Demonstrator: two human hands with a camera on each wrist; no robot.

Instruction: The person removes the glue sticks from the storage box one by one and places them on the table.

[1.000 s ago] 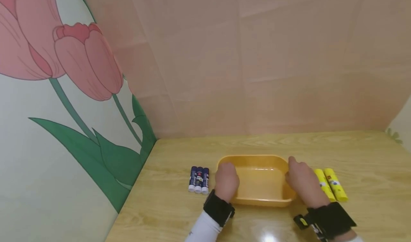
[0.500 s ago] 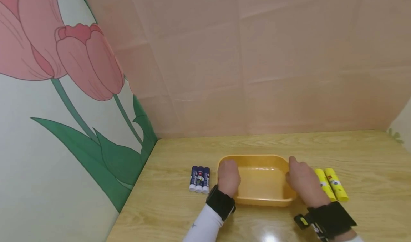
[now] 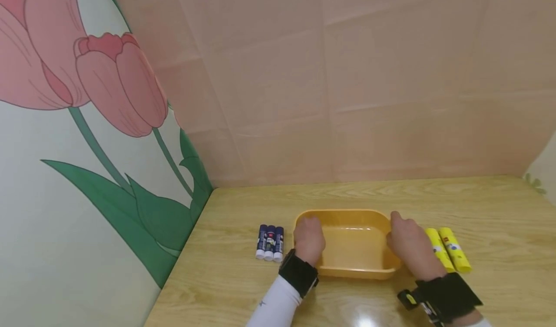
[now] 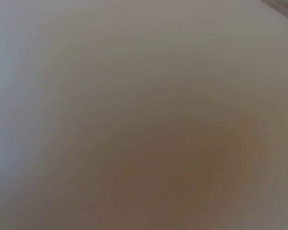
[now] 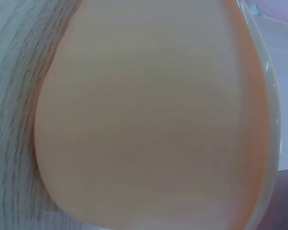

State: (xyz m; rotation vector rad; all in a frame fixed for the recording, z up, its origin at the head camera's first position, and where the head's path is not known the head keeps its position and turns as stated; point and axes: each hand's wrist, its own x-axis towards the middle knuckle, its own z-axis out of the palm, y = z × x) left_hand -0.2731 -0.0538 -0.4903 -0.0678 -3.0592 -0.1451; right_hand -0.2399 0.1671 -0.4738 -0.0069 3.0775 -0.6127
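Note:
A yellow-orange plastic tray [image 3: 354, 250] sits on the table between both hands, with nothing in it. My left hand [image 3: 310, 241] grips its left rim with curled fingers. On the opposite side, my right hand [image 3: 412, 247] holds the right rim, thumb uppermost. The fingertips of both hands are hidden in the head view. Close up, the right wrist view shows the tray's outer wall [image 5: 144, 115] and its pale rim. The left wrist view is a blur, too near to make out detail.
Left of the tray lie three navy glue sticks [image 3: 270, 242] with white ends, side by side. Two yellow sticks [image 3: 453, 250] lie right of it, partly behind the right hand. A peach cloth [image 3: 347, 86] hangs behind the wooden table [image 3: 226, 288]; a tulip-painted wall [image 3: 87, 197] borders the left.
The left hand has shifted very slightly to the right along the rim. The tray, the right hand and the sticks stay where they were.

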